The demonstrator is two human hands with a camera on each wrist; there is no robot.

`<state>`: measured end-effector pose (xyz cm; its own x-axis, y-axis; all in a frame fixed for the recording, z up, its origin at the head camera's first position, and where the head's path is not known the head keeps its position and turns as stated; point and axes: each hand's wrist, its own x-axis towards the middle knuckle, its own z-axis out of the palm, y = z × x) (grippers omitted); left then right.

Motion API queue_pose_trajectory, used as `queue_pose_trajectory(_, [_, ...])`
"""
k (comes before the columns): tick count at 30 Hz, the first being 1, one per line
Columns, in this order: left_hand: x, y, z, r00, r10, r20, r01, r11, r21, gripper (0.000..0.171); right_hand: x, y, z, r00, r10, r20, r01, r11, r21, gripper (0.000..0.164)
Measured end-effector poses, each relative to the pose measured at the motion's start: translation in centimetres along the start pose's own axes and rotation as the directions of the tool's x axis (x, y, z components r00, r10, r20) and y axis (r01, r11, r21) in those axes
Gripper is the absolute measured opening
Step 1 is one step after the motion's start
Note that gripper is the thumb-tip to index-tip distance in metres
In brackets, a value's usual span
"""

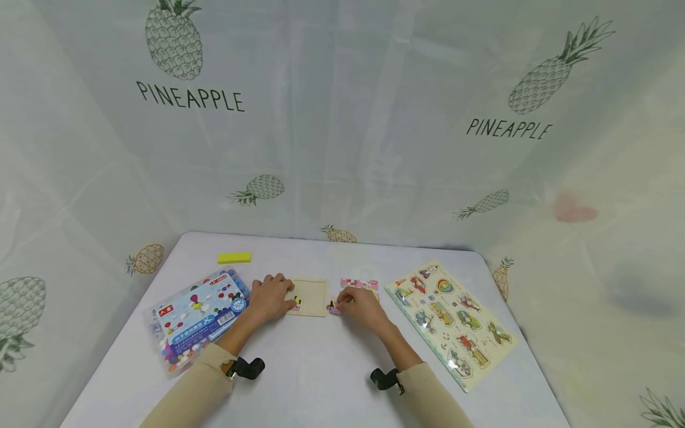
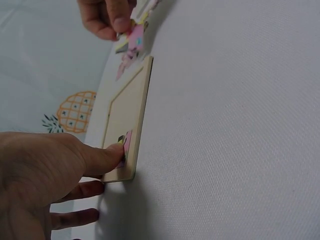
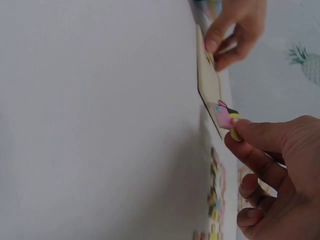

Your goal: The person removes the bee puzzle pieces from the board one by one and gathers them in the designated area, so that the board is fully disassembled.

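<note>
A shallow wooden puzzle tray (image 1: 313, 297) lies at the middle of the table. My left hand (image 1: 272, 297) holds its left side, with the thumb on a small pink and yellow puzzle piece (image 2: 127, 144) in the near left corner and the other fingers by the tray's edge. Between thumb and forefinger, my right hand (image 1: 361, 306) pinches another pink puzzle piece (image 3: 223, 116) with yellow and black on it. That piece is raised and tilted near the tray's right end. Several loose puzzle pieces (image 1: 360, 283) lie right of the tray, partly hidden by the right hand.
On the left sits a clear plastic box (image 1: 200, 309) of colourful parts with a blue label. A yellow block (image 1: 234, 257) lies behind it. A picture board (image 1: 449, 321) with vehicles lies at the right. The curtain (image 1: 342, 119) hangs behind the table.
</note>
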<state>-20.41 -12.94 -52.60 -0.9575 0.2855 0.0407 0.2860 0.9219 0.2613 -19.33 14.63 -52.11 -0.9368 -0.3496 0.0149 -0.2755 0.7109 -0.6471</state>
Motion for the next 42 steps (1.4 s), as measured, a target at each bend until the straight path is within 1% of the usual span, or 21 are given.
queue_pose_trajectory(3, [0.0, 0.1, -0.1, 1.0, -0.001, -0.002, 0.001, 1.0, 0.003, 0.044, -0.7, 0.8, -1.1, 1.0, 0.022, 0.009, -0.022, 1.0, -0.009, 0.006])
queue_pose_trajectory(6, [0.0, 0.1, -0.2, 1.0, -0.006, 0.0, 0.006, 1.0, -0.003, 0.044, -1.2, 1.6, -2.1, 0.999, 0.033, 0.007, -0.032, 0.998, -0.046, 0.006])
queue_pose_trajectory(10, [-0.1, 0.3, -0.4, 1.0, -0.004, 0.0, 0.004, 1.0, -0.017, 0.044, -1.8, 2.4, -3.0, 0.997, 0.075, 0.004, -0.074, 0.993, -0.094, 0.007])
queue_pose_trajectory(13, [-0.1, 0.4, -0.5, 1.0, -0.003, 0.0, 0.003, 1.0, -0.018, 0.044, -2.0, 2.7, -3.2, 0.993, 0.117, 0.013, -0.115, 0.988, -0.105, 0.007])
queue_pose_trajectory(21, [-0.1, 0.5, -0.5, 1.0, -0.002, -0.004, 0.002, 1.0, -0.011, 0.043, -2.0, 3.4, -3.1, 0.986, 0.167, 0.014, -0.165, 0.982, -0.088, 0.008])
queue_pose_trajectory(31, [-0.2, 0.7, -0.5, 1.0, -0.019, 0.009, 0.019, 1.0, -0.008, 0.043, -2.0, 3.5, -3.2, 0.993, 0.115, -0.009, -0.115, 0.978, -0.175, 0.009])
queue_pose_trajectory(42, [-0.2, 0.6, -0.5, 1.0, -0.024, 0.012, 0.024, 1.0, -0.012, 0.043, -2.0, 3.8, -2.8, 0.993, 0.117, -0.025, -0.119, 0.973, -0.199, 0.008])
